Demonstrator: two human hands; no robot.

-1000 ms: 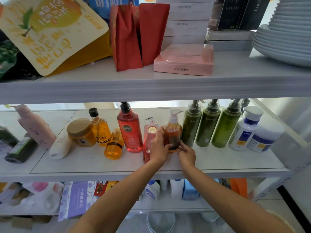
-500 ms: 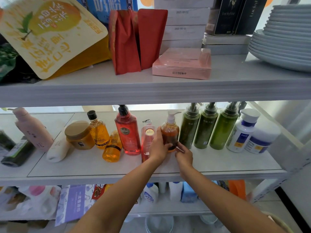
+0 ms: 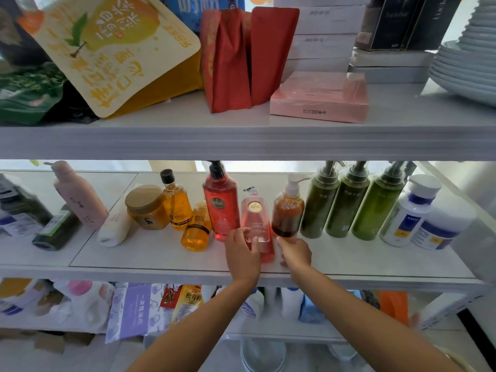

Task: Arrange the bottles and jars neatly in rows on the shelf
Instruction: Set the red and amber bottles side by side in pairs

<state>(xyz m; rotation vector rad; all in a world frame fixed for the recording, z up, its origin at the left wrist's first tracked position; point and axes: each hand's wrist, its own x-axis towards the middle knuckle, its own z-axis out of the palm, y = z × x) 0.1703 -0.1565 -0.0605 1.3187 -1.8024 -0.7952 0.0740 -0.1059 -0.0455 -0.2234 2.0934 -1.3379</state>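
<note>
On the middle shelf [image 3: 349,264] a pink bottle [image 3: 255,210] stands between a tall red pump bottle [image 3: 221,202] and a brown pump bottle [image 3: 288,210]. My left hand [image 3: 243,255] grips the pink bottle low down, thumb on its left side and fingers across its front. Just right of it, my right hand [image 3: 295,255] rests on the shelf with its fingertips at the brown bottle's base. Three green pump bottles [image 3: 346,208] stand in a row to the right, then two white-and-blue bottles [image 3: 408,216].
Left of the red bottle are two amber bottles [image 3: 177,205], one [image 3: 196,226] lying down, a brown jar [image 3: 146,208], a fallen white tube [image 3: 114,224], a pink bottle [image 3: 77,194] and a dark bottle [image 3: 57,229] lying flat. The upper shelf holds pouches, boxes and stacked plates [image 3: 467,63].
My left hand has left the brown pump bottle and moved left onto the pink bottle. My right hand has drawn back slightly from the brown bottle's base.
</note>
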